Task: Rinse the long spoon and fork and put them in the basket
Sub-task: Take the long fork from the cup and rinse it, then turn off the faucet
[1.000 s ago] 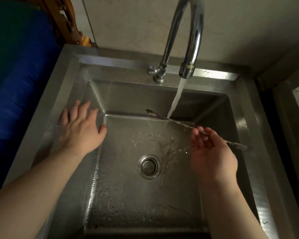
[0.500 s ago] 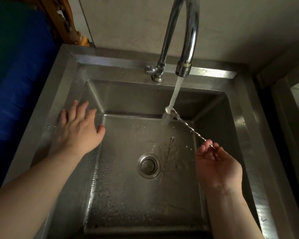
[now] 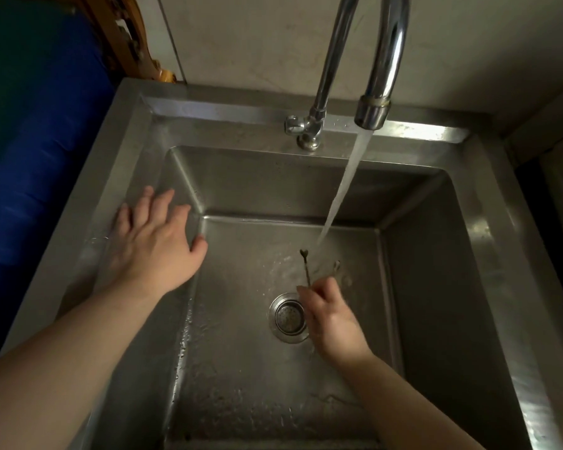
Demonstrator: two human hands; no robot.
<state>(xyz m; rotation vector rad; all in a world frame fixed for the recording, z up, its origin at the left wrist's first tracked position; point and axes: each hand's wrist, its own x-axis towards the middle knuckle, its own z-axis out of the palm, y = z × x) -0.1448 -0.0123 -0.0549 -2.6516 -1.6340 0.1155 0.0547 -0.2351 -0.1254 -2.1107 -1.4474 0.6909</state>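
My right hand is low in the steel sink, just right of the drain, with its fingers closed around thin metal cutlery. A dark twisted stem with a heart-shaped end sticks up from the fingers. A second, paler and blurred end shows beside it. Which one is the long spoon and which the fork I cannot tell. The tap's water stream lands right behind these ends. My left hand lies flat and open on the sink's left rim. No basket is in view.
The curved chrome faucet stands at the back rim, running. A round drain strainer sits mid-floor of the wet basin. A blue and green surface borders the sink's left side, and a tiled wall rises behind.
My right hand dropped from the right side under the stream down to the sink floor by the drain. The cutlery lying there now sits at its fingers. The left hand stayed put.
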